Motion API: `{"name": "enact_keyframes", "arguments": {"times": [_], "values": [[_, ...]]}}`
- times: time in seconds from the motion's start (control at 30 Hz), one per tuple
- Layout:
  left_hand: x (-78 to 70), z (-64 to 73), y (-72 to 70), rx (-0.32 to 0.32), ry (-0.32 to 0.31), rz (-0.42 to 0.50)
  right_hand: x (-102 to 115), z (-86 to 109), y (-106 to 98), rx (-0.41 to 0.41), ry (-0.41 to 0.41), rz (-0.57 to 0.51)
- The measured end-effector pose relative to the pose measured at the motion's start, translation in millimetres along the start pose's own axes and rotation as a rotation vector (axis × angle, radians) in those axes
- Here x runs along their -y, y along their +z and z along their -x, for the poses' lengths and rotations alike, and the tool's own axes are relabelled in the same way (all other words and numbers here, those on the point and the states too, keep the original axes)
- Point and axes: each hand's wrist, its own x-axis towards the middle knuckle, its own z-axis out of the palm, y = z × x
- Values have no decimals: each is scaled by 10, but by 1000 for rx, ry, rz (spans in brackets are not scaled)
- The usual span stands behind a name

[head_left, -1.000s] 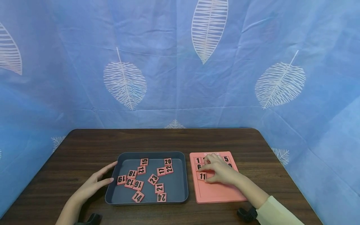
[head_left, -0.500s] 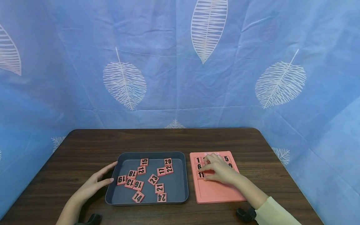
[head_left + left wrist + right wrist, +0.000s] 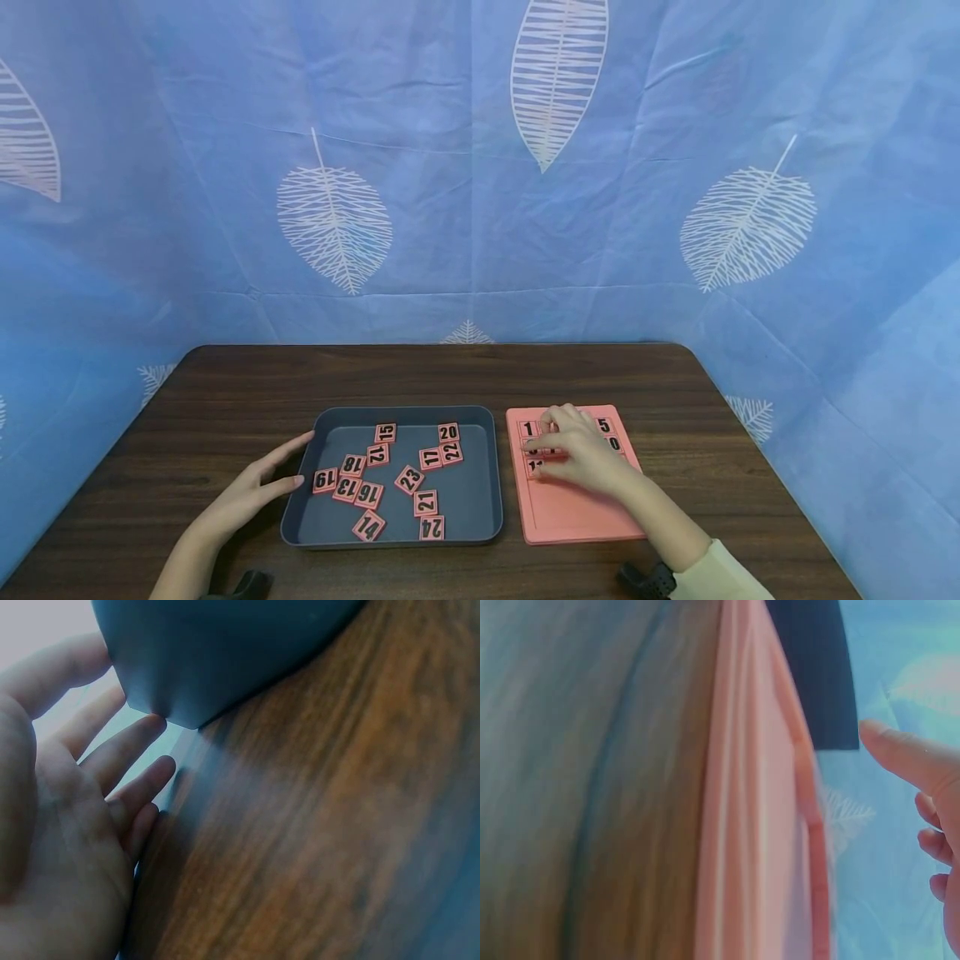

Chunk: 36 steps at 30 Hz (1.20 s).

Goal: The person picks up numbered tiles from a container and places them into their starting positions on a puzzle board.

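Note:
In the head view, my left hand rests against the left side of a dark grey tray, thumb and forefinger at its rim. The left wrist view shows these fingers fairly straight beside the tray wall. My right hand is over the upper part of a pink number board, its thumb and forefinger at the tile marked 11. It partly covers the rows of tiles there. No tile shows in its grasp. In the right wrist view the thumb is extended above the board.
Several loose pink number tiles lie in the tray, among them 23, 12 and 14. Tray and board stand side by side on a dark wooden table. Behind hangs a blue leaf-patterned cloth.
Tile 11 has shifted up against the row above it. My right hand has moved slightly left, its fingers now covering more of the 6 and 11 tiles. The left hand stays put.

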Motion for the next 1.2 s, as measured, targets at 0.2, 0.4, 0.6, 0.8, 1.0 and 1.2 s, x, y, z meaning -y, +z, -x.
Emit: {"name": "enact_keyframes", "arguments": {"times": [0.2,0.4,0.6,0.8,1.0,1.2], "values": [[5,1,-2,2,8,-12,153,-93,33,-18,25,-25],[20,-7,-1,4,10,-13,302,-185,96,-25,24,-61],[20,-4,3,4,13,-3,445,-299,191,-43,18,-99],[21,-6,-1,3,7,-1,607,-450,283,-79,0,-69],[14,-8,-4,7,13,-9,851,-658,377,-58,51,-73],[2,0,-2,8,5,-2,1104,-850,557,-68,115,-42]]}}
